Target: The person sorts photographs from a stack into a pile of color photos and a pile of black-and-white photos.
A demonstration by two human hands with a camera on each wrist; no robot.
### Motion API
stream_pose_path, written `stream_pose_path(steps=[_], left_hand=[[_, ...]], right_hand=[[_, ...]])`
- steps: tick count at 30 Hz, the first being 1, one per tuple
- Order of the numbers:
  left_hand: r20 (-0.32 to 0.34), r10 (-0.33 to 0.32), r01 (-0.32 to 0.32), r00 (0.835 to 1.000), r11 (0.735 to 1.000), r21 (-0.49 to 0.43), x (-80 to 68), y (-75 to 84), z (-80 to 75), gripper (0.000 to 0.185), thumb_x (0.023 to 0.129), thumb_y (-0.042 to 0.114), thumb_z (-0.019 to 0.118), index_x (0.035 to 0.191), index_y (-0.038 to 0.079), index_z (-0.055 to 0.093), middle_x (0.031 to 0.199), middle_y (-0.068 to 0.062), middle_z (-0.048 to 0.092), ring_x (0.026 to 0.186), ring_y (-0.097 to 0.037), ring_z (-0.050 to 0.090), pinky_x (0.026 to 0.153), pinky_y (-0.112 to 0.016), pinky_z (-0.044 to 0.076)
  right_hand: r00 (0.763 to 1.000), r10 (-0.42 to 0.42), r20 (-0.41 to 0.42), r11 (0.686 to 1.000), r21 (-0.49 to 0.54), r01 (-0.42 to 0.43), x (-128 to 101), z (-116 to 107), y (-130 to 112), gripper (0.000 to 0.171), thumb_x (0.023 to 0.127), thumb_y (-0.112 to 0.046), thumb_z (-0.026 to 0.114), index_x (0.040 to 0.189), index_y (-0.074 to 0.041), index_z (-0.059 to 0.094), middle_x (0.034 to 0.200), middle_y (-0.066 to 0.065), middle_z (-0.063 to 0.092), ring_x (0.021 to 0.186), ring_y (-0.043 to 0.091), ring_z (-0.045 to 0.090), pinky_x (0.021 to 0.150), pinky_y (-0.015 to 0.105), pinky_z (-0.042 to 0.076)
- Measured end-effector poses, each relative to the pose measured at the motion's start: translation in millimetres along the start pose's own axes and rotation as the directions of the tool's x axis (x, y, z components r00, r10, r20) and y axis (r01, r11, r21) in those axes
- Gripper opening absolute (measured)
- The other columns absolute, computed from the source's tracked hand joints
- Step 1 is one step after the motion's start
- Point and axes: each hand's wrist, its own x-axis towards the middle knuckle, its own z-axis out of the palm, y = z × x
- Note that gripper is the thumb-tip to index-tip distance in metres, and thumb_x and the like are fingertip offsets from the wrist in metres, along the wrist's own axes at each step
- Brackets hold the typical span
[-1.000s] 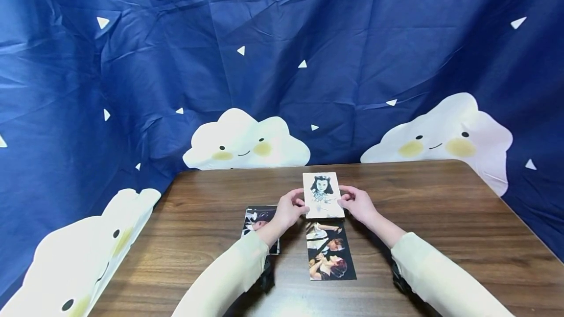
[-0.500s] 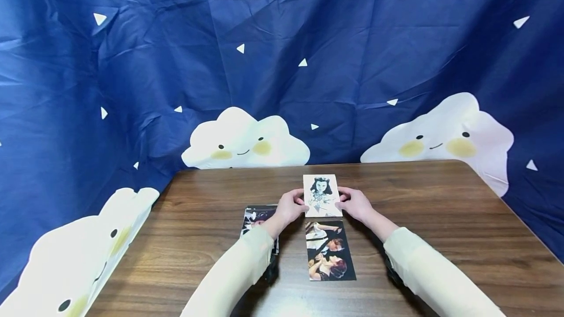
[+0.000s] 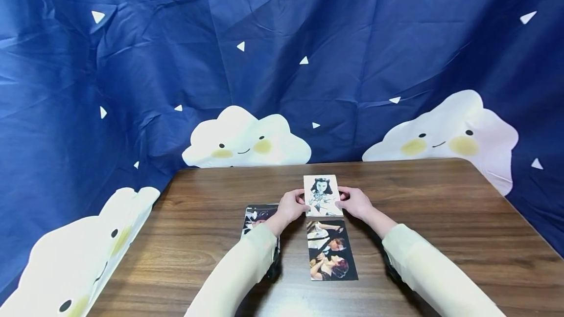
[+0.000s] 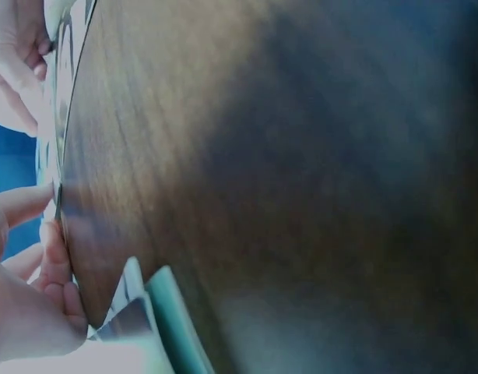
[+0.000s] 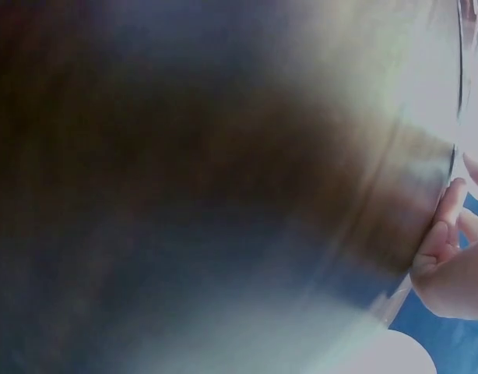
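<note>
A black-and-white portrait photo (image 3: 322, 195) lies flat on the wooden table (image 3: 440, 219) just beyond a colour photo (image 3: 330, 249). My left hand (image 3: 291, 207) pinches the portrait's left edge and my right hand (image 3: 356, 203) pinches its right edge. In the left wrist view my left hand's fingers (image 4: 46, 257) meet the thin photo edge (image 4: 60, 195) low on the table. The right wrist view is blurred, with my right hand's fingers (image 5: 445, 226) at the photo edge.
A stack of photos (image 3: 257, 219) lies left of the colour photo, partly under my left sleeve (image 3: 238, 273). A blue cloth with white clouds (image 3: 246, 136) hangs behind and around the table.
The portrait photo has come down from a slight tilt to lie on the table, its near edge closing up to the colour photo. Both hands keep their hold on its sides.
</note>
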Motion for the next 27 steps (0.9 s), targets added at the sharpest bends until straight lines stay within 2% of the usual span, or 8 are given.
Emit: stream_pose_path(steps=[6,10,14,17,20,24,27], left_hand=[[0.01,-0.017,0.017,1.0,0.999,0.031,-0.9,3.0,-0.9,0.05,0.075,0.001,0.078,0.123,-0.002,0.064,0.068,0.003,0.057,0.063,-0.007,0.048,0.074,-0.024,0.044],[0.003,-0.004,0.004,1.0,1.0,0.023,-1.7,3.1,-1.0,0.049,0.075,0.001,0.079,0.122,-0.002,0.065,0.068,0.003,0.057,0.064,-0.007,0.048,0.075,-0.024,0.044],[-0.004,0.014,-0.015,1.0,0.998,-0.066,-2.6,0.1,-1.5,0.048,0.076,0.0,0.077,0.122,-0.003,0.064,0.069,0.001,0.059,0.063,-0.006,0.048,0.07,-0.023,0.044],[-0.018,0.054,-0.056,0.998,0.984,-0.172,-5.9,-4.6,-5.6,0.045,0.078,-0.003,0.075,0.121,-0.006,0.063,0.07,-0.002,0.062,0.061,-0.007,0.051,0.063,-0.022,0.046],[-0.031,0.092,-0.097,0.995,0.964,-0.248,-14.6,-6.9,-18.6,0.042,0.081,-0.002,0.073,0.121,-0.007,0.062,0.074,-0.005,0.064,0.062,-0.01,0.056,0.059,-0.023,0.048],[-0.062,0.125,-0.138,0.99,0.949,-0.282,-32.5,-9.9,-46.9,0.04,0.083,0.003,0.073,0.12,-0.005,0.062,0.08,-0.007,0.066,0.068,-0.01,0.058,0.065,-0.023,0.049],[-0.094,0.094,-0.122,0.991,0.928,-0.352,-48.8,-15.7,-69.5,0.04,0.083,0.004,0.073,0.121,-0.004,0.062,0.081,-0.005,0.066,0.068,-0.008,0.056,0.057,-0.029,0.051]], right_hand=[[1.0,-0.028,0.002,0.999,-0.016,0.028,0,0,2,0.05,0.083,-0.009,0.071,0.128,0.008,0.057,0.088,0.007,0.063,0.085,0.026,0.055,0.078,0.038,0.041],[1.0,-0.025,-0.005,1.0,-0.004,0.025,0,0,3,0.049,0.083,-0.008,0.071,0.127,0.008,0.057,0.087,0.005,0.063,0.085,0.025,0.055,0.079,0.038,0.041],[0.999,-0.027,-0.026,1.0,0.016,0.027,-1,-1,3,0.048,0.084,-0.008,0.07,0.127,0.009,0.057,0.085,0.005,0.063,0.086,0.026,0.056,0.081,0.039,0.041],[0.998,-0.032,-0.057,0.999,0.034,0.034,-4,-2,2,0.046,0.085,-0.008,0.068,0.127,0.01,0.057,0.084,0.005,0.064,0.088,0.026,0.057,0.082,0.039,0.042],[0.995,-0.039,-0.089,0.997,0.068,0.045,-9,-4,-4,0.044,0.087,-0.006,0.067,0.126,0.01,0.057,0.084,0.005,0.064,0.087,0.026,0.058,0.079,0.036,0.043],[0.99,-0.095,-0.1,0.987,0.119,0.107,-22,-6,-20,0.041,0.088,-0.004,0.067,0.124,0.011,0.057,0.086,0.008,0.065,0.08,0.023,0.059,0.071,0.031,0.045],[0.986,-0.152,-0.069,0.971,0.173,0.162,-35,-4,-33,0.042,0.087,-0.002,0.067,0.124,0.012,0.056,0.089,0.01,0.065,0.073,0.018,0.059,0.065,0.027,0.045]])
